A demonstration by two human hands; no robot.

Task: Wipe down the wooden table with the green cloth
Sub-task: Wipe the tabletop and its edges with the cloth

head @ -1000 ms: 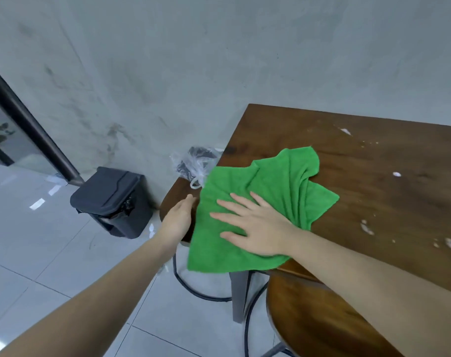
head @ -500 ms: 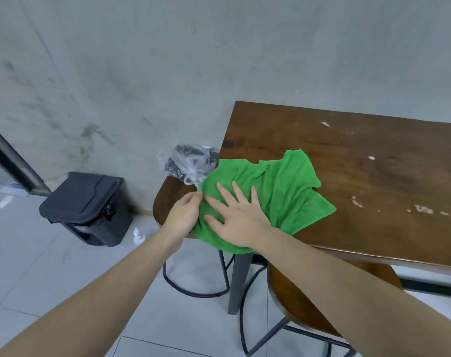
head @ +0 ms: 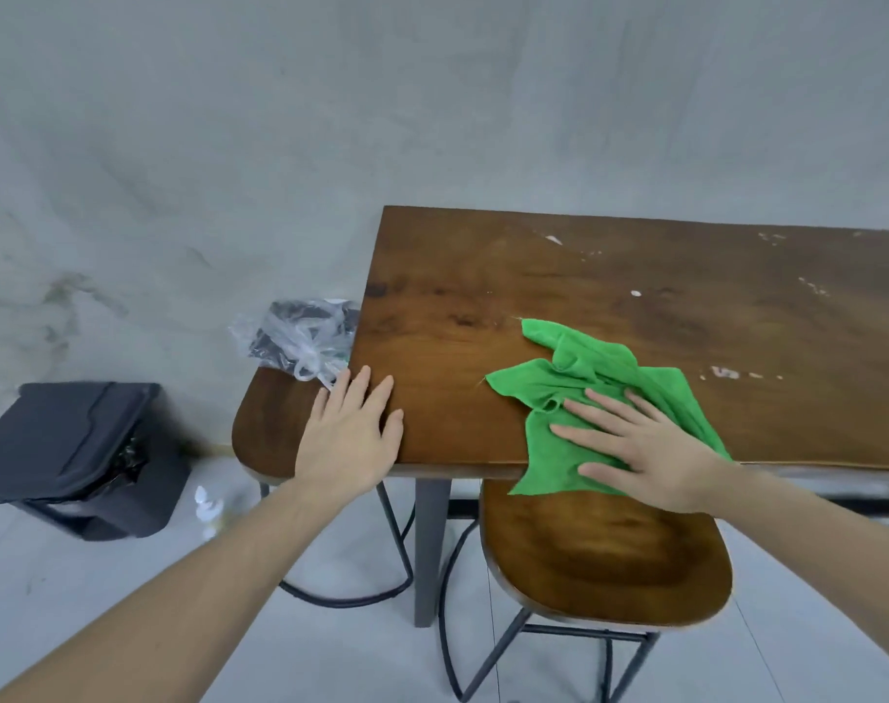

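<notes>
Head view: right hand (head: pixel 650 456) spread flat on green cloth (head: pixel 609 393), lower right of frame, at wooden table (head: pixel 533 276) near edge, probably for pressure. Left hand (head: pixel 348 438) flat on table corner, holding nothing, likely for support.

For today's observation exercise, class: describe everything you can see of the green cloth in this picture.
The green cloth is a bright green, soft, fuzzy-looking fabric, crumpled and unevenly folded. It lies on the wooden table near its front edge, with one corner hanging over that edge above a wooden stool seat. The right hand presses flat on it, fingers straight and spread. The left hand rests apart from it, at the table's corner.
</notes>
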